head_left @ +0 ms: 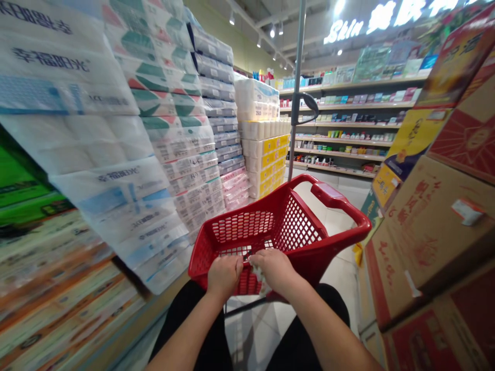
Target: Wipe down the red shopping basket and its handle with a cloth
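Here | left hand (225, 275), right hand (275, 269) at red basket (243, 226) | whitish item (258, 272) under right | grip, both: can't tell

ceiling spotlights (273, 32) shine, the sign (381, 16) glares, and lower-left edges blur.

Plain blk trousers (292, 348); forearms (327, 324) & hands (274, 269) bare.
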The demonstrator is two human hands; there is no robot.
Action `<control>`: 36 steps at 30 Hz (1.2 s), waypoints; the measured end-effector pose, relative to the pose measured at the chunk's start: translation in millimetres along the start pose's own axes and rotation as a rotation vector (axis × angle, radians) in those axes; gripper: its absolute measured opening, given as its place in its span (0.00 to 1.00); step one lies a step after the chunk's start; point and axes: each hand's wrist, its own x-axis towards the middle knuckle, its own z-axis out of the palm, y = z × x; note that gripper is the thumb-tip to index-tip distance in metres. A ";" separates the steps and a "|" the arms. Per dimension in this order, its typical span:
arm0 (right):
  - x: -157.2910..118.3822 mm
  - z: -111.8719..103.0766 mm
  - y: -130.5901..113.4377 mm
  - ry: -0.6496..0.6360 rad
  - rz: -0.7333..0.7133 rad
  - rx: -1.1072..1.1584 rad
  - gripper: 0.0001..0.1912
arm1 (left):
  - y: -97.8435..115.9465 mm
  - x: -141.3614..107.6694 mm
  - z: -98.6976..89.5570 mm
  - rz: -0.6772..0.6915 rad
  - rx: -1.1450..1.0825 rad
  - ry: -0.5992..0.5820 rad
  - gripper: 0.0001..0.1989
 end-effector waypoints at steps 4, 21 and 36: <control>5.5 -10.4 -7.3 -0.183 0.081 0.037 0.07 | 0.4 -0.5 -0.3 -0.003 -0.006 -0.030 0.23; -5.3 -17.4 6.8 -0.187 -0.204 -0.145 0.22 | 0.6 -2.0 -7.0 -0.047 -0.072 -0.092 0.23; -18.7 24.7 -15.7 0.279 -0.044 -0.003 0.19 | -13.0 -13.0 -1.5 -0.045 -0.112 -0.012 0.19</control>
